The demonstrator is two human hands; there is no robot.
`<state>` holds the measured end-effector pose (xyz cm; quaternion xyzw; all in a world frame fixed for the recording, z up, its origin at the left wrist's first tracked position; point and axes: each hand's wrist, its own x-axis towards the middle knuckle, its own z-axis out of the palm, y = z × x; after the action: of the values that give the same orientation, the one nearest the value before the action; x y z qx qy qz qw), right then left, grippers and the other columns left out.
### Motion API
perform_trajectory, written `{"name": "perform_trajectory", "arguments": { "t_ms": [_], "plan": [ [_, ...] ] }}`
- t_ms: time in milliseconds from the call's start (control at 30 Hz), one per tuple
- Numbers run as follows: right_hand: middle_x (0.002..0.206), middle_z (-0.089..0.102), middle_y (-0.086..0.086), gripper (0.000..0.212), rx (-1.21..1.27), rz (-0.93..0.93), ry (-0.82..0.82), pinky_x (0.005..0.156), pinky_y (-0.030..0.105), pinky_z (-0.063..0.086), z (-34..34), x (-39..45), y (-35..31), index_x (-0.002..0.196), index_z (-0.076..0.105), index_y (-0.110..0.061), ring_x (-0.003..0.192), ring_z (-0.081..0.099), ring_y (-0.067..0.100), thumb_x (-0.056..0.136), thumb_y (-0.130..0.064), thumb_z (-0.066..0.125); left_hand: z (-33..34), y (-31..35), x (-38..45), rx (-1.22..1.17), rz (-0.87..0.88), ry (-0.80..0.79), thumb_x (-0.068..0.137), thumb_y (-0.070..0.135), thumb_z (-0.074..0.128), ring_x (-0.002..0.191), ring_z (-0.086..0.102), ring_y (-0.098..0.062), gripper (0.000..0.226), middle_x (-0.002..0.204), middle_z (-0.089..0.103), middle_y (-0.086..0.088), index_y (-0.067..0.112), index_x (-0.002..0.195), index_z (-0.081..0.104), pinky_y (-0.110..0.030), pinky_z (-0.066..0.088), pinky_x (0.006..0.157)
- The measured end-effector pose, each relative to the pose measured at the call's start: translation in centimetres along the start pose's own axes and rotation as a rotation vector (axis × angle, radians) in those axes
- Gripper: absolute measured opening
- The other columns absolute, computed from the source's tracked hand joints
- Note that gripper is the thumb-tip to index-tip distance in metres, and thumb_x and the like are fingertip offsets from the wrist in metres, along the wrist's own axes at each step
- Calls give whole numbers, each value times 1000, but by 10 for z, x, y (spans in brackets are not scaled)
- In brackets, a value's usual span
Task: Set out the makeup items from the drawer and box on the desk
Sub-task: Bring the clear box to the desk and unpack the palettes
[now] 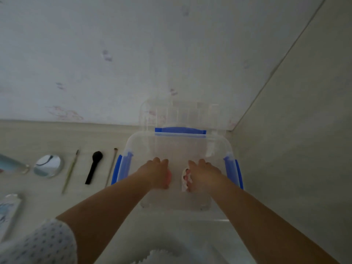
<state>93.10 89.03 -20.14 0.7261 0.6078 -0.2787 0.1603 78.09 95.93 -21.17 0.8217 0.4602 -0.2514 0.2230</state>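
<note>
A clear plastic box point(219, 141) with blue latches point(180, 130) stands open on the pale desk point(57, 134), against the right wall. Both my hands are down inside it. My right hand point(203, 175) curls its fingers round a small white item point(184, 181). My left hand point(157, 173) lies beside it with knuckles up; what its fingers touch is hidden. Left of the box, laid out in a row, are a thin brush point(112, 166), a black powder brush point(94, 166), a long green-handled brush point(70, 171) and a round mirror point(48, 165).
The box's clear lid point(181, 113) leans on the wall behind it. A glass bottle point(13, 164) and a flat tube point(9, 212) lie at the far left. A side wall point(295, 149) runs close along the box's right. My dotted sleeve point(43, 244) is at the lower left.
</note>
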Motion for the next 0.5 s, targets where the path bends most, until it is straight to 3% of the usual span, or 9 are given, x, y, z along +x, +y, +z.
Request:
{"name": "perform_trajectory", "arguments": {
  "t_ms": [167,333,500],
  "plan": [
    [131,40,15,95,-107,-16,-65,88,39,45,8,12,-4,144,23,-14,115,48,33,70,-42,77,11,0,7,83,27,138,89,34,47,104,53,-29,41,114,47,-11,13,123,43,-43,49,87],
    [136,34,19,101,-171,-14,-29,92,40,44,14,12,-5,150,7,-14,119,44,33,76,-34,74,14,1,9,232,48,90,77,36,69,109,50,-29,60,119,45,-12,10,124,43,-40,48,88],
    [139,31,20,86,-146,-19,-10,95,41,42,14,12,-4,151,4,-14,122,41,34,88,-32,61,13,0,11,202,59,142,90,22,49,109,50,-29,38,117,48,-12,7,124,46,-40,48,89]
  ]
}}
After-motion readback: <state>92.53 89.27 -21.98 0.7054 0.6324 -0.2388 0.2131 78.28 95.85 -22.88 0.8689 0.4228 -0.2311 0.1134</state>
